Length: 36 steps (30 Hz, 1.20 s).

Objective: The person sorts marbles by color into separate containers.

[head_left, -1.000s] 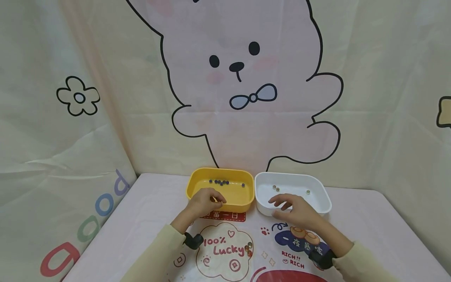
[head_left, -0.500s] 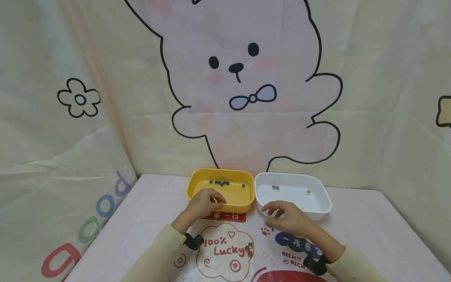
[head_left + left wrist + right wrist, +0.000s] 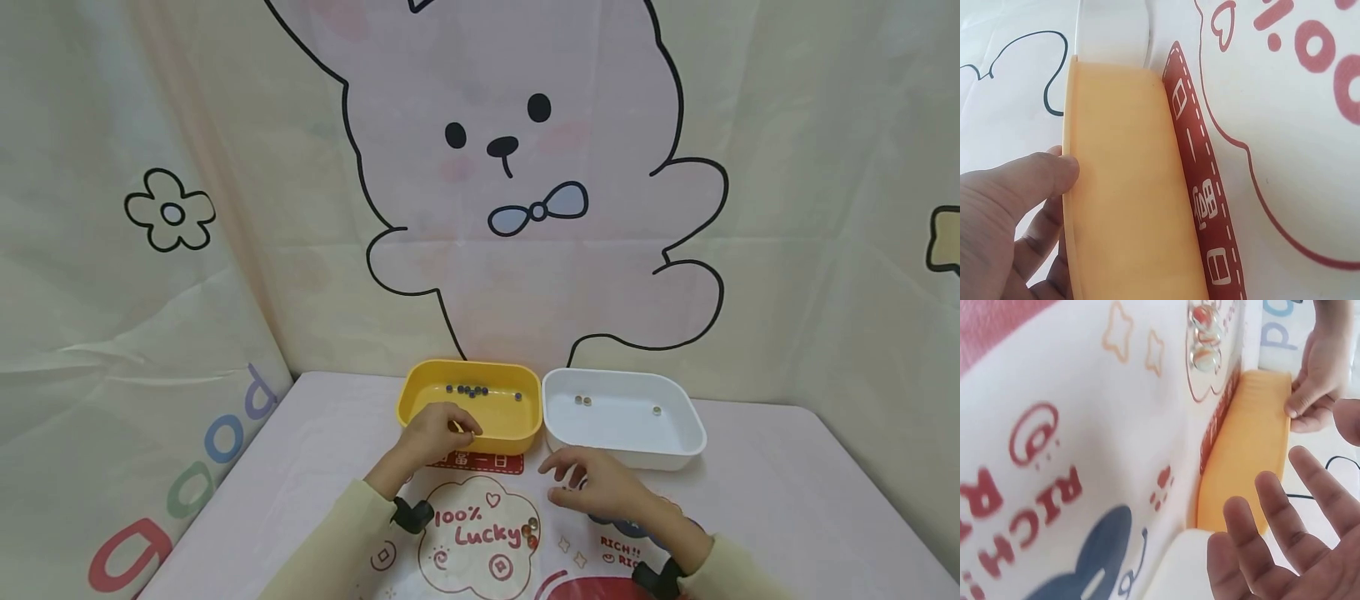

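My left hand (image 3: 438, 433) pinches the near rim of the yellow plastic tray (image 3: 510, 437). In the left wrist view its thumb lies on the rim, with the fingers on the other side. Several small dark blue marbles (image 3: 483, 391) lie inside this tray. My right hand (image 3: 603, 483) hovers over the tablecloth in front of the white tray (image 3: 637, 458), fingers spread and holding nothing. Three clear marbles with amber tints (image 3: 587, 402) rest in the white tray. On the cloth, left of the right hand, sit three clear marbles with orange and greenish swirls (image 3: 1205, 339), close together.
Both trays stand side by side at the back of the table (image 3: 787, 483), near a cloth backdrop (image 3: 810, 208) with a printed bear. Another printed cloth (image 3: 67, 317) hangs on the left. A black wrist strap (image 3: 412, 515) sits at the left cuff.
My right hand has moved from over the white tray's near rim toward me and to the left. Two marbles in that tray have shifted slightly left. The left hand stays on the yellow rim.
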{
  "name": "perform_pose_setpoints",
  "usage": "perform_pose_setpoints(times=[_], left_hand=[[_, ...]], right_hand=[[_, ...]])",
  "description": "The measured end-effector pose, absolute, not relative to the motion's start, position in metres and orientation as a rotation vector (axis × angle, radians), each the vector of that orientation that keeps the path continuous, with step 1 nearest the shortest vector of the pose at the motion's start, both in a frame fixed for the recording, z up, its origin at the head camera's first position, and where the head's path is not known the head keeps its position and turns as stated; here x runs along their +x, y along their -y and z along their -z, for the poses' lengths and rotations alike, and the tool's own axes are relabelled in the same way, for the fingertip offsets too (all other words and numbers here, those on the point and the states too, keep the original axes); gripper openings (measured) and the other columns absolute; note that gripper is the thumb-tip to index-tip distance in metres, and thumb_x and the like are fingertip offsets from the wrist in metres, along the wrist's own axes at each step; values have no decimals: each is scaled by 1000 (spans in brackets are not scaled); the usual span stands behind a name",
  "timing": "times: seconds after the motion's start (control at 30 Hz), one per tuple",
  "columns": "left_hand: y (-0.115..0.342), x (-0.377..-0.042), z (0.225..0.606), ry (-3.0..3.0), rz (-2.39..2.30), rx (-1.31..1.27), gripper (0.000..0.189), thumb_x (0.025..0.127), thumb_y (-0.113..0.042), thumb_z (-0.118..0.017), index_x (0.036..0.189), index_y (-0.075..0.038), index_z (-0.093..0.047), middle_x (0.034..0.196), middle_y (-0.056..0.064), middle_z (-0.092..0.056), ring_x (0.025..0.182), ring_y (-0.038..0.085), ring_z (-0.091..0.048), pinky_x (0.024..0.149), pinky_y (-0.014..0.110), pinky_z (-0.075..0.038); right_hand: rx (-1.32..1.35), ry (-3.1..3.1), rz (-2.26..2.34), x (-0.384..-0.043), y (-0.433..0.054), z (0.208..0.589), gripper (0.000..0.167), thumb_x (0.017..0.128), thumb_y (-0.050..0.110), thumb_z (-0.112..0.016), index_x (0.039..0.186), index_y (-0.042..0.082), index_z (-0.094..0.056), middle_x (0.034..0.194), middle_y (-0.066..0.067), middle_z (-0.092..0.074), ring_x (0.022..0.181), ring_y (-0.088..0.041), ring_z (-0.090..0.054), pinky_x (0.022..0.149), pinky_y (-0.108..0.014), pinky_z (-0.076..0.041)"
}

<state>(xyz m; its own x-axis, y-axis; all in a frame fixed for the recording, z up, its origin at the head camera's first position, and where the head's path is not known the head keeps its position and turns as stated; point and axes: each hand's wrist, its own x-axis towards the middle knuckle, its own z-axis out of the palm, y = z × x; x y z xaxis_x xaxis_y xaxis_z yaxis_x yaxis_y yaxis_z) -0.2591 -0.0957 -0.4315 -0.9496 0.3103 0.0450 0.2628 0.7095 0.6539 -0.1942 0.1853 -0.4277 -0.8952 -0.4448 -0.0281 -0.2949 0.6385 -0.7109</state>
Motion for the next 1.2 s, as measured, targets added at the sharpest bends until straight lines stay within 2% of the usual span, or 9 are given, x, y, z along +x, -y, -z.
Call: perform_pose_setpoints(times=[0.23, 0.43, 0.87, 1.2], left_hand=[[96, -259, 430, -2840, -1059, 500, 8, 87, -22, -70, 90, -25, -76, 86, -11, -63, 80, 12, -55, 71, 29, -47], [96, -259, 432, -2836, -1061, 474, 8, 87, -23, -70, 89, -28, -75, 85, -12, -63, 81, 11, -55, 72, 28, -47], [96, -260, 432, -2836, -1076, 453, 7, 87, -25, -70, 88, -29, -75, 85, -12, -62, 82, 13, -55, 73, 29, -47], [96, -260, 432, -2845, -1066, 491, 7, 87, -24, -70, 88, -28, -75, 85, -12, -63, 81, 12, -55, 73, 29, -47]], right_hand=[[-703, -2611, 1098, -194, -179, 439, 27, 82, 27, -73, 107, 15, -70, 91, -1, -63, 76, -14, -58, 61, -23, -49], [-724, -2584, 1097, -192, -175, 446, 26, 80, 27, -74, 104, 18, -71, 89, -1, -64, 73, -12, -56, 61, -23, -48], [-719, -2518, 1047, -192, -168, 457, 22, 79, 27, -74, 101, 22, -73, 82, 7, -61, 67, -9, -54, 57, -22, -46], [-653, -2579, 957, -191, -164, 462, 18, 76, 26, -77, 94, 25, -73, 79, 8, -59, 67, -9, -50, 58, -23, -42]])
